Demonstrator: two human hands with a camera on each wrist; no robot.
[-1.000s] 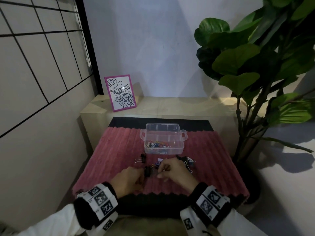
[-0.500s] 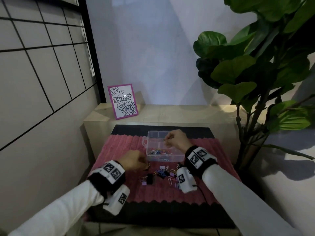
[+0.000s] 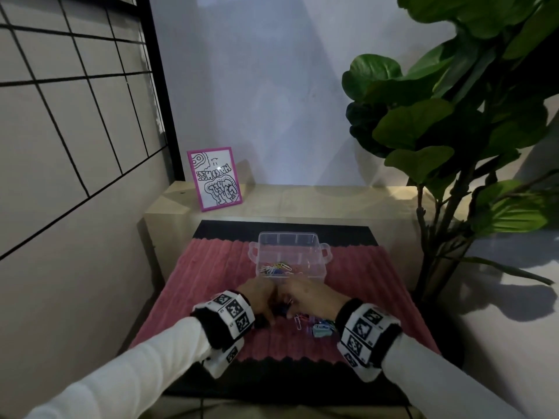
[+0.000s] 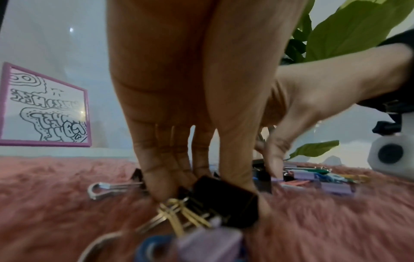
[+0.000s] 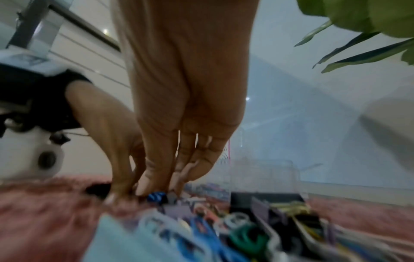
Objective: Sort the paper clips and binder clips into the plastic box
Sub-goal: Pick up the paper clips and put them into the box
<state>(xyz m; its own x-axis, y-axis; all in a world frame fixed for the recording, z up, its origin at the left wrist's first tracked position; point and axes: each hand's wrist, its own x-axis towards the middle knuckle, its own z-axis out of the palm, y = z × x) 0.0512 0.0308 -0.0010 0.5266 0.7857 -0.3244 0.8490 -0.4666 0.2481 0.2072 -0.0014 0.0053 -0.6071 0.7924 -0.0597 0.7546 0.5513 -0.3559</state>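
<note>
The clear plastic box (image 3: 317,269) stands on the pink ribbed mat (image 3: 208,282), with coloured paper clips (image 3: 276,268) in its front left compartment. Both hands are down on the mat just in front of it. My left hand (image 3: 268,311) pinches a black binder clip (image 4: 224,198) with gold handles between thumb and fingers. My right hand (image 3: 291,304) has its thumb and fingertips (image 5: 145,184) closed on a small blue clip (image 5: 156,196); this view is blurred. A loose pile of clips (image 3: 316,325) lies under my right wrist.
Another binder clip with a silver handle (image 4: 105,187) lies left of my left hand, and a lilac one (image 4: 208,244) sits close to that wrist. A pink-framed picture (image 3: 214,179) stands on the wooden ledge behind. A large plant (image 3: 453,122) crowds the right side; a wall runs along the left.
Half a second ago my right hand was over the box and my left beside its front corner. Both have come back down to the clips on the mat.
</note>
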